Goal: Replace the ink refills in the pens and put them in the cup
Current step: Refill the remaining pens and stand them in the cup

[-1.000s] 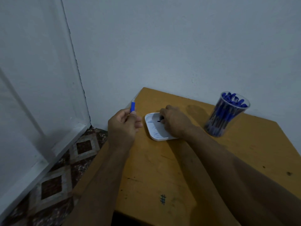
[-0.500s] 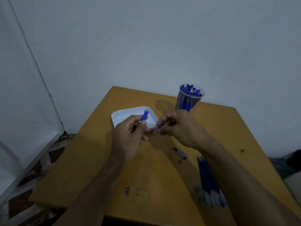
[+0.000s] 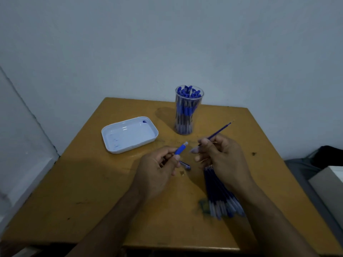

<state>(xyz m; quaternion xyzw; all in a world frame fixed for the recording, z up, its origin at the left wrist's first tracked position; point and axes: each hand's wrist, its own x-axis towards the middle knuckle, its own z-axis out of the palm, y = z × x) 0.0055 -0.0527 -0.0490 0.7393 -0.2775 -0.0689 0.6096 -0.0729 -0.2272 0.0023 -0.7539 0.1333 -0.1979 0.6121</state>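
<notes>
Pale grey walls meet behind a yellow-brown wooden table [image 3: 115, 191]; a white plastic tray [image 3: 128, 135] lies at its far left, a small blue ink spot in one corner; a clear cup [image 3: 187, 112] packed with blue-capped pens stands upright beside it; a bundle of blue ink refills [image 3: 220, 193] lies under the right forearm; the left hand [image 3: 157, 169] has its grip curled round a blue pen barrel [image 3: 181, 149], tip up; the right hand [image 3: 220, 158] pinches one thin refill [image 3: 220, 131], angled up and away; a small pen part [image 3: 185, 165] rests between the hands.
</notes>
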